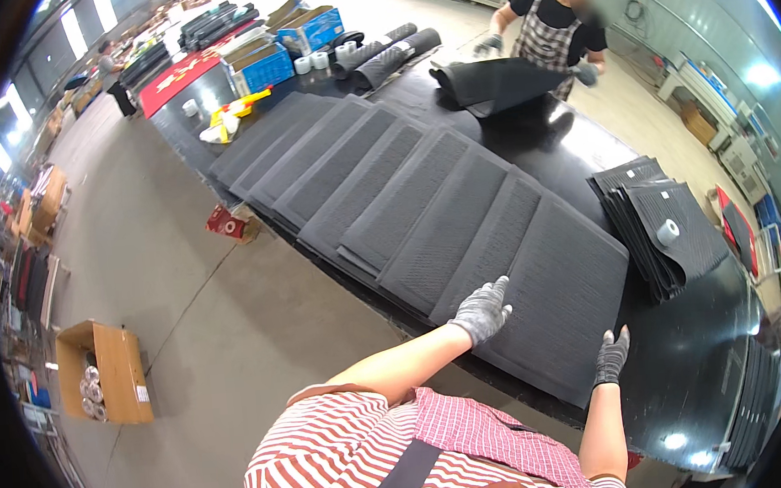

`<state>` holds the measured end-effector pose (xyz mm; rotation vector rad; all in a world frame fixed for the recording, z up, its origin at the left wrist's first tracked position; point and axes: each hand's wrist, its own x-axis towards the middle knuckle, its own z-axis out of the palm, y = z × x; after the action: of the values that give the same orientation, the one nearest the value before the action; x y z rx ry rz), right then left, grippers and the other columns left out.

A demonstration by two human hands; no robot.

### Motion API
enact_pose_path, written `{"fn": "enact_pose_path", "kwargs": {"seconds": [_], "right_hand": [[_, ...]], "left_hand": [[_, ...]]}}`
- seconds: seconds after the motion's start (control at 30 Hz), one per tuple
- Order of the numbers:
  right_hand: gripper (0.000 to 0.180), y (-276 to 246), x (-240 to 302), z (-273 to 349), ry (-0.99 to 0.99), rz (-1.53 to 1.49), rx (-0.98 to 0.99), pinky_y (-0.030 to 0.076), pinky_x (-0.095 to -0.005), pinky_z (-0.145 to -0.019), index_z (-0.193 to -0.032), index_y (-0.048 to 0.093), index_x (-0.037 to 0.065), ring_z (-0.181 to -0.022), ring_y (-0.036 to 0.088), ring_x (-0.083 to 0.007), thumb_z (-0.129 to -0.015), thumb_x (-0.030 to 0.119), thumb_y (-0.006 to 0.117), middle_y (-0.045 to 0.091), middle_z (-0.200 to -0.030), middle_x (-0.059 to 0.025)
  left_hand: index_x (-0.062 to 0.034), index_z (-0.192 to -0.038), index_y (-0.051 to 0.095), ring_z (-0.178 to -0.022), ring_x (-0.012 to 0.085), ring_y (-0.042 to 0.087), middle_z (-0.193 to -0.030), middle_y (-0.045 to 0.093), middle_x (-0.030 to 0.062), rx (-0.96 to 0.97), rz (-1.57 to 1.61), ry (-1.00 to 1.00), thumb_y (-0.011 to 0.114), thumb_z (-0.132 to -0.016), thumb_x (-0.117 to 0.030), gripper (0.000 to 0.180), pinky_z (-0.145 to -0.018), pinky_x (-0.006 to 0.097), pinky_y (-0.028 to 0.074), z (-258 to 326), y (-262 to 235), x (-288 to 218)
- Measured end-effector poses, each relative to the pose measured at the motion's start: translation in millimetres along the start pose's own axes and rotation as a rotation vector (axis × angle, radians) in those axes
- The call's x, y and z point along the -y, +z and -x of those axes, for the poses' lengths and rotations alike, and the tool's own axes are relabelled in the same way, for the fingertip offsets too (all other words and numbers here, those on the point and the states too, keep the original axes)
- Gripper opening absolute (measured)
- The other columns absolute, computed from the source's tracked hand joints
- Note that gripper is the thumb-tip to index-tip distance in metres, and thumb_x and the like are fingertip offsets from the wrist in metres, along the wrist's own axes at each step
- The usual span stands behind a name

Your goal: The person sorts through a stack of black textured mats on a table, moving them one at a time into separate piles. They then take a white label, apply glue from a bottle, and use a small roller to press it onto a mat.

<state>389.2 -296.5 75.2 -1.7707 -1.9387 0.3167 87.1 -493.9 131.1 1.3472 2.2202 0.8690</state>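
Several dark grey ribbed floor mats lie overlapped in a long row across a black table. My left hand, in a grey glove, rests on the mats near their close edge, its fingers stretched out. Under and beside it is the nearest mat, at the right end of the row. At that mat's right edge is my right hand, gloved too, fingers extended and slightly apart. Whether its fingertips press on the edge I cannot tell. Farther left, the overlapped mats fan away toward the far end.
Across the table a co-worker handles a dark mat. To the right stands a pile of folded mats with a tape roll on top. Blue boxes and rolled mats lie far left. A cardboard box sits on the floor.
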Motion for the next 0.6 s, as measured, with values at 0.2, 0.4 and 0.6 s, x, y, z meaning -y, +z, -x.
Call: {"fn": "enact_pose_path", "kwargs": {"seconds": [0.2,0.4,0.6], "right_hand": [[0.067,21,170,34,-0.645,-0.134,-0.079,0.017,-0.0461,-0.114,-0.142,0.028,-0.002,-0.14,0.022,-0.0335,-0.09,0.027,0.058,0.027,-0.149,-0.022],[0.075,106,199,85,-0.607,0.253,0.466,0.011,-0.0493,-0.114,-0.145,0.026,0.002,-0.143,0.015,-0.0293,-0.091,0.049,0.047,0.023,-0.153,-0.0132],[0.068,94,201,83,-0.6,0.28,0.429,0.013,-0.0482,-0.114,-0.143,0.032,0.003,-0.141,0.02,-0.0304,-0.09,0.042,0.049,0.028,-0.151,-0.0142]], "left_hand": [[-0.0025,-0.119,0.055,-0.107,0.0348,0.058,-0.112,0.061,0.0188,0.086,0.231,0.115,0.052,-0.094,-0.023,0.033,-0.092,0.041,0.046,84,-51,58],[-0.0059,-0.121,0.055,-0.111,0.0353,0.055,-0.115,0.061,0.0167,0.162,0.153,-0.305,0.051,-0.094,-0.027,0.034,-0.094,0.041,0.044,200,-84,136],[-0.0093,-0.122,0.058,-0.106,0.0194,0.059,-0.112,0.065,0.0071,0.081,0.624,-0.565,0.058,-0.092,-0.025,0.033,-0.094,0.028,0.043,246,-90,229]]}}
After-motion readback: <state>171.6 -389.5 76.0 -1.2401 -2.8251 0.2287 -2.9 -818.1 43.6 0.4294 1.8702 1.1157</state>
